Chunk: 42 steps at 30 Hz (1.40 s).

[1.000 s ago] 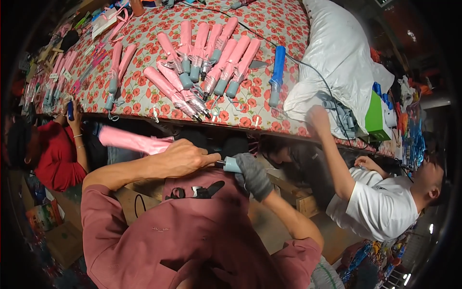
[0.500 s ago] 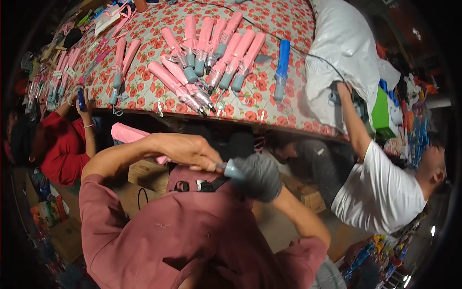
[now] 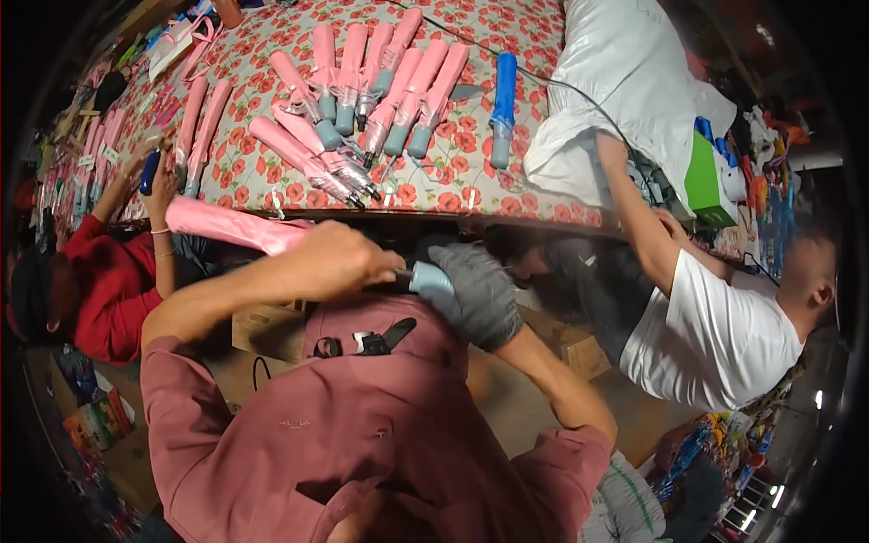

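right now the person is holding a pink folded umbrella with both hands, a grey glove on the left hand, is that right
Not quite: the grey glove is on the right hand, which grips the handle end. The left hand is bare, around the pink umbrella. The head view shows it; the rest holds.

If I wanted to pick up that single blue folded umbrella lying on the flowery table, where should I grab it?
Probably around the middle of the blue umbrella, coming down from above. It lies flat and nearly straight along the flowered table, apart from the pink umbrellas to its left, so there is room on both long sides for fingers. Its grey handle end, nearest the table edge, would also do.
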Motion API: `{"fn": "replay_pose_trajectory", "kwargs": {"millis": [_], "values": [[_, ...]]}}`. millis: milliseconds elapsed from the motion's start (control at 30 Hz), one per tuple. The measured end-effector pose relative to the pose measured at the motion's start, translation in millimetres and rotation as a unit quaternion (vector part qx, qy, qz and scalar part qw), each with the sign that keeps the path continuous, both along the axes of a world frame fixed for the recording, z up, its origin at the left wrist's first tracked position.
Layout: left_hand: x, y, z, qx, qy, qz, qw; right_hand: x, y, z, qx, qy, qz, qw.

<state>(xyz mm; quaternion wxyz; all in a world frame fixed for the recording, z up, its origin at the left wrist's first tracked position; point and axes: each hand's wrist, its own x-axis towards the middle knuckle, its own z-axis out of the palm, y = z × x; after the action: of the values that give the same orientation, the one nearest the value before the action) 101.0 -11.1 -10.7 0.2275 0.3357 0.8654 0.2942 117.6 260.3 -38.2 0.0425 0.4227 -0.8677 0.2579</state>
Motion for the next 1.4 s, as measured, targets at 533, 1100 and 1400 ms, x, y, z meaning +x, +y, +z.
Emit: {"fn": "replay_pose_trajectory", "kwargs": {"millis": [533, 1100, 1400], "values": [[16, -3, -20, -0.058, 0.081, -0.049, 0.994, 8, -23, 22, -0.009, 0.025, 0.012, 1.0], [18, -4, -2, -0.037, 0.081, -0.081, 0.993, 5, -4, -36, 0.085, -0.058, 0.006, 0.995], [8, 0, 7, -0.118, 0.201, -0.084, 0.969, 4, -18, -69, -0.165, 0.038, -0.042, 0.985]]}}
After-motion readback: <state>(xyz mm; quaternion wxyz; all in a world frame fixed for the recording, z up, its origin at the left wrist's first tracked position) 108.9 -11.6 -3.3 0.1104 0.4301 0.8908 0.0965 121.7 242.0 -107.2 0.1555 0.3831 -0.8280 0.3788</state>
